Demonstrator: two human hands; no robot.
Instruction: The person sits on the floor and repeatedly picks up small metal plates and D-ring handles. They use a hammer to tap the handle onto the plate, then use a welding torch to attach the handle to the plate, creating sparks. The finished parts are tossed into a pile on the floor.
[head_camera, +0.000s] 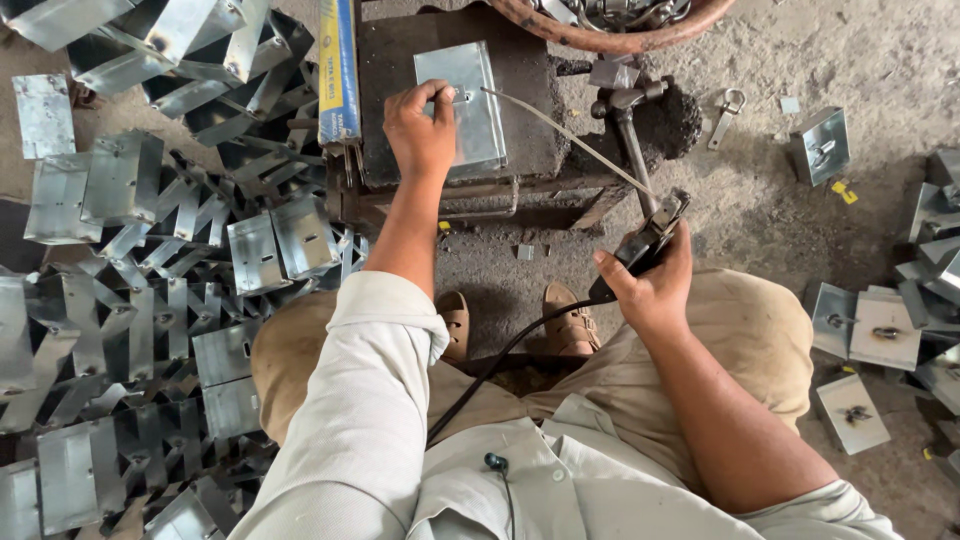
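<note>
While heaped metal boxes (150, 300) crowd nearby, left hand (420, 125) fingers pressed on metal plate (465, 105), right hand (650, 285) clamped around electrode holder (645, 245).

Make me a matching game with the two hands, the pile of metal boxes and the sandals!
Things:
1. left hand
2. right hand
3. pile of metal boxes
4. sandals

Places:
A. on the floor between the knees
B. holding a black welding holder
C. on the metal plate on the block
D. heaped on the person's left

Pairs: 1-C, 2-B, 3-D, 4-A
</note>
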